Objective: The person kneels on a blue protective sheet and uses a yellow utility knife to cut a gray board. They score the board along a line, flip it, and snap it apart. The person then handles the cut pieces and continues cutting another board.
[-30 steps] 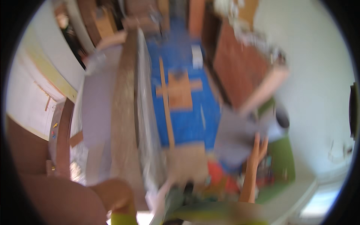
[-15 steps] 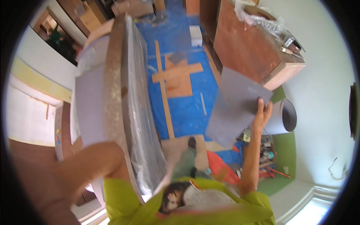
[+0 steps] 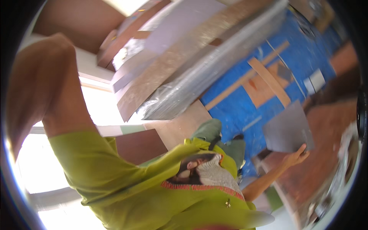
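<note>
A thin grey rectangular sheet [image 3: 286, 128] is held out to the right by its near edge. My right hand [image 3: 298, 156] grips that edge, fingers closed around it, with the arm stretched away from my body. My left arm [image 3: 53, 88] is raised and bent at the elbow on the left side. Its hand is out of the picture, so what it touches is hidden.
Left of centre stands a long counter [image 3: 199, 42] with a plastic-wrapped side [image 3: 226, 63]. Blue sheeting [image 3: 230, 115] covers the floor, with crossed wooden strips [image 3: 269, 78] and a flat board lying on it. A reddish-brown cabinet [image 3: 326, 142] is at the right, near the grey sheet.
My view has swung and tilted, so the counter now slants across the top. The grey sheet, still in my right hand, appears farther right. My left arm appears higher in the picture.
</note>
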### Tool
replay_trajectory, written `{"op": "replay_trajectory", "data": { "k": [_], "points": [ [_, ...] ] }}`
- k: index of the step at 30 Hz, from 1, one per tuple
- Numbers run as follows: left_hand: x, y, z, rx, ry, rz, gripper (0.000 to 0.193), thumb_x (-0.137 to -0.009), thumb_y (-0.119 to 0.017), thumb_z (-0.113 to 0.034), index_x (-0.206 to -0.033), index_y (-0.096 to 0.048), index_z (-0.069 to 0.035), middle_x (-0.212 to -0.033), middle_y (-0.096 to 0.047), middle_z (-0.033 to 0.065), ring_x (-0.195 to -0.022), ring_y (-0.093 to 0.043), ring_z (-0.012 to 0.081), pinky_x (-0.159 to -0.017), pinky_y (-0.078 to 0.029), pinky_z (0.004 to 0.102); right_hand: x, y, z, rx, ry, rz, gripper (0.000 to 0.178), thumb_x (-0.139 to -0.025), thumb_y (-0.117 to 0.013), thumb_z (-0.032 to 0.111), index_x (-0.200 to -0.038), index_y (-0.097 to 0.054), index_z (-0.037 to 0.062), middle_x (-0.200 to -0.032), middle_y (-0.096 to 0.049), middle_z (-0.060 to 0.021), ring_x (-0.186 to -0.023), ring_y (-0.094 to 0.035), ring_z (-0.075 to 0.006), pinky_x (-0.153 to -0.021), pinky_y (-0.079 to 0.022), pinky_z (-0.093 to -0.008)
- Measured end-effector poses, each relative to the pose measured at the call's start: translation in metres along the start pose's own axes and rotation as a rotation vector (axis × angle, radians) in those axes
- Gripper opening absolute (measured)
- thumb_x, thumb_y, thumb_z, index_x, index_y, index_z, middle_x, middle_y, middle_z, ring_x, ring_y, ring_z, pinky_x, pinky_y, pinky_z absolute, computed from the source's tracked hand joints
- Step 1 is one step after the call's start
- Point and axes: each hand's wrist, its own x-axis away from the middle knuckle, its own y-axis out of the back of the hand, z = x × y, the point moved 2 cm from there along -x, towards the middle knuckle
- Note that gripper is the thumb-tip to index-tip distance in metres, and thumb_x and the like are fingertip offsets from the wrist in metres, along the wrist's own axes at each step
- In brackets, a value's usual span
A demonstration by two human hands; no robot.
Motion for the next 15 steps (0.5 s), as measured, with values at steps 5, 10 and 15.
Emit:
{"op": "replay_trajectory", "data": {
  "k": [5, 10, 15],
  "points": [
    [-0.031, 0.033, -0.019, -0.227, 0.115, 0.096, 0.044, -0.098, -0.058, -0.037, -0.121, -0.062, 0.000, -0.120, -0.065, 0.0155, -0.112, -0.060, 0.0255, -0.100, -0.046, 0.0400, -0.058, -0.074, -0.032, -0.033, -0.015, 0.333, 0.026, -0.099, -0.066, 0.021, -0.102, -0.056, -0.0025, -0.104, -0.064, -0.0125, -0.095, -0.062, -0.0198, -0.083, -0.054, -0.0330],
    [-0.044, 0.048, -0.027, -0.342, 0.224, 0.165, 0.045, -0.098, -0.058, -0.039, -0.121, -0.062, -0.001, -0.120, -0.064, 0.0152, -0.113, -0.060, 0.0254, -0.101, -0.045, 0.0399, -0.083, -0.131, -0.014, -0.155, -0.046, 0.598, 0.025, -0.101, -0.062, 0.022, -0.107, -0.055, -0.0014, -0.109, -0.064, -0.0135, -0.095, -0.062, -0.0205, -0.083, -0.053, -0.0342],
    [-0.049, 0.050, -0.031, -0.399, 0.269, 0.147, 0.047, -0.098, -0.057, -0.041, -0.122, -0.062, -0.001, -0.121, -0.064, 0.0149, -0.113, -0.059, 0.0254, -0.101, -0.045, 0.0398, -0.059, -0.172, 0.006, -0.305, -0.112, 0.663, 0.021, -0.099, -0.065, 0.022, -0.103, -0.057, 0.0024, -0.101, -0.062, -0.0063, -0.091, -0.058, -0.0148, -0.080, -0.050, -0.0319]
  ]
}}
